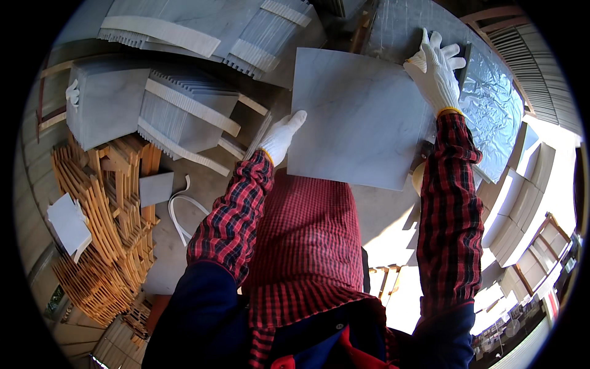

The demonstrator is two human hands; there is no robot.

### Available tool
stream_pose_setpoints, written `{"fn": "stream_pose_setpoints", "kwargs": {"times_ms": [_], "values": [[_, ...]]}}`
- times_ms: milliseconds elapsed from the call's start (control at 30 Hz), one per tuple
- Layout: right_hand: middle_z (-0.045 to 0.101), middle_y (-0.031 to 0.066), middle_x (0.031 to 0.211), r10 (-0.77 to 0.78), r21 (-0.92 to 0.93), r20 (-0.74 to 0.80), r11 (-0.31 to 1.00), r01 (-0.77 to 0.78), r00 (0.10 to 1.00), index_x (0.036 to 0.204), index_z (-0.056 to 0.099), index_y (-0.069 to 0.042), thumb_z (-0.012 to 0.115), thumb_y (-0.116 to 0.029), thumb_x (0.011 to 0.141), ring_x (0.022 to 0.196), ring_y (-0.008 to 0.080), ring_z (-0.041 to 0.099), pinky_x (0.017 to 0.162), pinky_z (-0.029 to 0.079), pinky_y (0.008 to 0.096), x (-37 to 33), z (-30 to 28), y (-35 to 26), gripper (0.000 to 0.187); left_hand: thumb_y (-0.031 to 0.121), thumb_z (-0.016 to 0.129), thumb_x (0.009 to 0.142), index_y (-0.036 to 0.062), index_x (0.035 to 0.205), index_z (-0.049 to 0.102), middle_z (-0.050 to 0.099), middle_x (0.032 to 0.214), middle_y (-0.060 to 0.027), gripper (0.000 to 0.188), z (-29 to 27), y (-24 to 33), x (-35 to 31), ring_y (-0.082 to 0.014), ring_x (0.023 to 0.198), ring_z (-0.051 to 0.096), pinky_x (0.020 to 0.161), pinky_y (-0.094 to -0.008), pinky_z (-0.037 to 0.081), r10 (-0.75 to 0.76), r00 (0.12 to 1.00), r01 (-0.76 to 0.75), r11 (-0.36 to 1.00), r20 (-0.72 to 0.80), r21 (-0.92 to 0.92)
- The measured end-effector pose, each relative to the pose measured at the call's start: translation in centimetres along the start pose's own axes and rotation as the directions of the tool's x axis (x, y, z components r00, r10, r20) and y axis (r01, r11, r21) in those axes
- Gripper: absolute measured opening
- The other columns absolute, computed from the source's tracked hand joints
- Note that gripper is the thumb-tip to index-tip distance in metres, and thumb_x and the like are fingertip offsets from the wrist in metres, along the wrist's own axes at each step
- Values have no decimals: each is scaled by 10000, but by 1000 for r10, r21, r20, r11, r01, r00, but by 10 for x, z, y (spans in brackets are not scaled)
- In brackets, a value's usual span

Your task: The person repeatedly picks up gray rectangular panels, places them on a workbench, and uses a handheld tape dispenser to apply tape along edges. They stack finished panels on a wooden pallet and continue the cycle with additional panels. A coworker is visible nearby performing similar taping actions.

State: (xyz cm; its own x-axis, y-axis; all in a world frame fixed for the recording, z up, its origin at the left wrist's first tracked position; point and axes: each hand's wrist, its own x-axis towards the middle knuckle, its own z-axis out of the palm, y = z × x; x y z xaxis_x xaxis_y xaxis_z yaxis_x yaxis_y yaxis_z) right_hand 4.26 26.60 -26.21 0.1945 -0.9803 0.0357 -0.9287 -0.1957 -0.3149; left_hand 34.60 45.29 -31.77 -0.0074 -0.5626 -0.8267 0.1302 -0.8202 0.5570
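A square grey tile (350, 123) with faint veining is held up in front of me, over my checked apron. My left hand (283, 136), in a white knitted glove, grips its left edge. The thumb shows at the edge, while the other fingers are hidden behind the tile. Past the tile's upper right corner, my right hand (435, 77) is gloved too, with its fingers spread. It reaches over a larger grey slab surface (418, 27); whether it touches that surface I cannot tell. To its right lies a crinkled, shiny plastic-covered surface (488, 117).
Stacked grey tiles with pale ribbed strips stand at the left (184, 104) and far left (166, 24). Wooden slats (110, 209) are piled below them. A white strap (174, 212) curls on the floor. Pale stacked blocks (528, 184) line the sunlit right side.
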Motion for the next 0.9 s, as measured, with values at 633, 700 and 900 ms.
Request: {"fn": "stream_pose_setpoints", "kwargs": {"times_ms": [633, 700, 900], "values": [[556, 157, 1341, 753, 640, 387, 196, -743, 532, 1426, 474, 15, 636, -355, 975, 1209, 252, 565, 1008, 455, 351, -281, 36, -31, 605, 129, 730, 869, -5, 1562, 253, 446, 1512, -210, 852, -59, -38, -8, -294, 1384, 431, 1168, -401, 342, -261, 821, -103, 807, 508, 581], [574, 133, 1265, 755, 583, 432, 185, -791, 494, 1383, 502, 9, 647, -353, 970, 1099, 238, 612, 925, 496, 339, -286, 47, -18, 568, 136, 721, 866, -27, 1529, 320, 478, 1487, -215, 792, -65, -30, -1, -298, 1354, 466, 1163, -390, 343, -286, 783, -141, 784, 552, 605], [637, 132, 1097, 603, 562, 615, 119, -819, 509, 1267, 572, -6, 616, -419, 980, 923, 215, 688, 785, 568, 329, -272, -5, -35, 505, 366, 641, 982, -35, 1459, 447, 551, 1416, -139, 653, -64, -80, 27, -252, 1289, 521, 1121, -357, 382, -183, 921, 276, 930, 345, -241]]}}
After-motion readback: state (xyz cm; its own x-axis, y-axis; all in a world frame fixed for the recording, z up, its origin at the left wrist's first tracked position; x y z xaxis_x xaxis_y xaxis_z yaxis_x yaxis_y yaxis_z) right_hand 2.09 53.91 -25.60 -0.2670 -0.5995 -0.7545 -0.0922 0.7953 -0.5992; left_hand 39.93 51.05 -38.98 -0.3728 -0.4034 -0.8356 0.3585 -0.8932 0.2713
